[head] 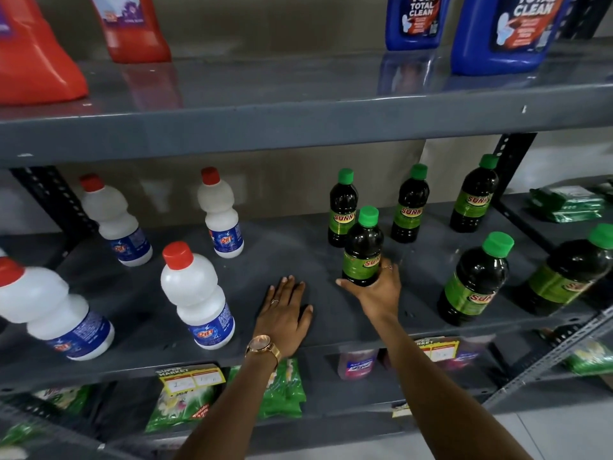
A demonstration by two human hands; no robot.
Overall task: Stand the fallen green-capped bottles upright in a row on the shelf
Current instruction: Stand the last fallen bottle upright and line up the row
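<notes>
Several dark bottles with green caps and green labels stand on the grey middle shelf (298, 254). My right hand (376, 288) grips the base of one upright green-capped bottle (361, 244) at the shelf's middle. Three stand along the back: one directly behind the held bottle (341, 204), one to its right (411, 204) and one by the post (474, 197). Two more stand nearer the front at the right, a middle one (474, 283) and an edge one (564, 273). My left hand (285, 313) lies flat on the shelf, fingers spread, holding nothing.
Several white bottles with red caps (195, 293) stand on the left half of the same shelf. Red jugs (33, 54) and blue jugs (504, 31) sit on the shelf above. Green packets (285, 390) lie on the shelf below, and green packs (564, 204) on the neighbouring rack.
</notes>
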